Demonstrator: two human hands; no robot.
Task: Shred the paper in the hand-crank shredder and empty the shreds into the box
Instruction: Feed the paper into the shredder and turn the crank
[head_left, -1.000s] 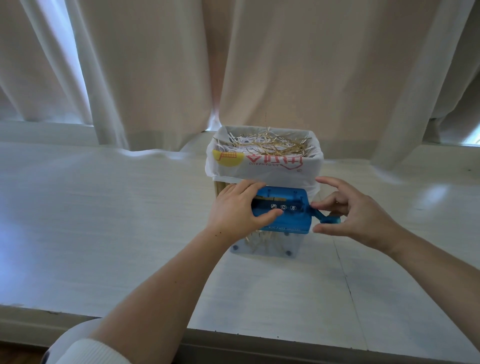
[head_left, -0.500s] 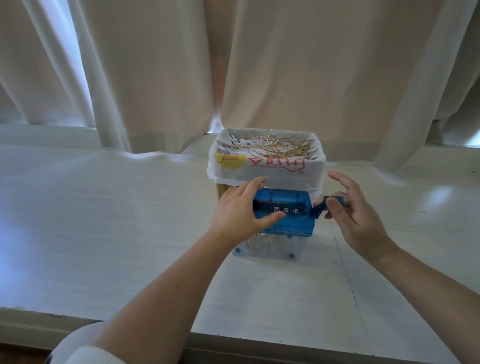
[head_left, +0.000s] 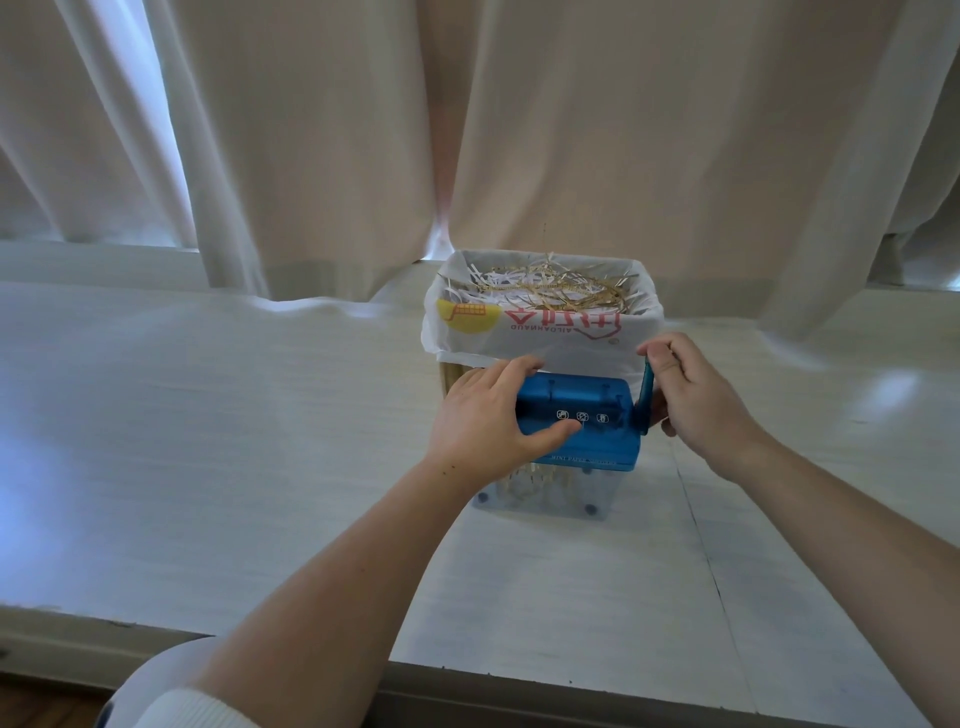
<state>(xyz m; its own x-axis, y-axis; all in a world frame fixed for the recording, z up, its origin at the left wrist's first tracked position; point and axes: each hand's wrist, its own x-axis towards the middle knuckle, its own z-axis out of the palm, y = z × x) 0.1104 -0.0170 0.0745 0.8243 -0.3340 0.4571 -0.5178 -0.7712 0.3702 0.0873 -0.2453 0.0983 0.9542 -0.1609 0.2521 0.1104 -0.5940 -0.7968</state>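
A small hand-crank shredder (head_left: 592, 421) with a blue top and a clear bin stands on the white table (head_left: 208, 441). Thin yellowish shreds show inside the clear bin (head_left: 545, 493). My left hand (head_left: 488, 421) clamps the blue top from the left side. My right hand (head_left: 691, 400) grips the blue crank handle (head_left: 645, 395), which points upward. Right behind the shredder stands the box (head_left: 545, 332), lined with a white printed plastic bag and filled with white and yellow shreds (head_left: 540, 288).
Beige curtains (head_left: 519, 130) hang close behind the box. The table's front edge (head_left: 467, 686) runs along the bottom of the view, and a seam in the tabletop (head_left: 701, 545) passes right of the shredder.
My right hand has turned the crank from pointing right and low to pointing up. My left hand stays on the shredder top.
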